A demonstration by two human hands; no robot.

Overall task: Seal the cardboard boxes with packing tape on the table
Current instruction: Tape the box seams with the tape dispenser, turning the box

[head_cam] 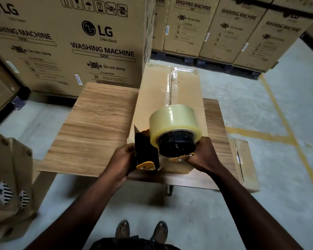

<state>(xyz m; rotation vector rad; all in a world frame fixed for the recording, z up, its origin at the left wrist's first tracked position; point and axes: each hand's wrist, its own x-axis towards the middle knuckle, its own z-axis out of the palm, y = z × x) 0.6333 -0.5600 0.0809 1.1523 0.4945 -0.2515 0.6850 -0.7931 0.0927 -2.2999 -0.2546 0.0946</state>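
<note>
A wood-grain table [98, 123] stands on the grey concrete floor [242, 105]. One long cardboard box [152, 98] lies on its right half, running near to far, with clear tape [173, 83] along its top seam.

Dim, warm indoor light falls from above, leaving the scene murky and yellow-brown. The pale floor [260, 98] is the brightest area; a soft shadow lies on it beneath the tabletop [90, 123]. Glare streaks the tape roll [172, 120] and the taped seam [172, 82] of the box [152, 98]. The black parts of the tape dispenser [146, 148] lose all detail, and the forearms [246, 199] read nearly as dark. Wide-angle distortion bows the stacked cartons [242, 29] at the edges; the carton [11, 177] at lower left is smeared and soft.
</note>
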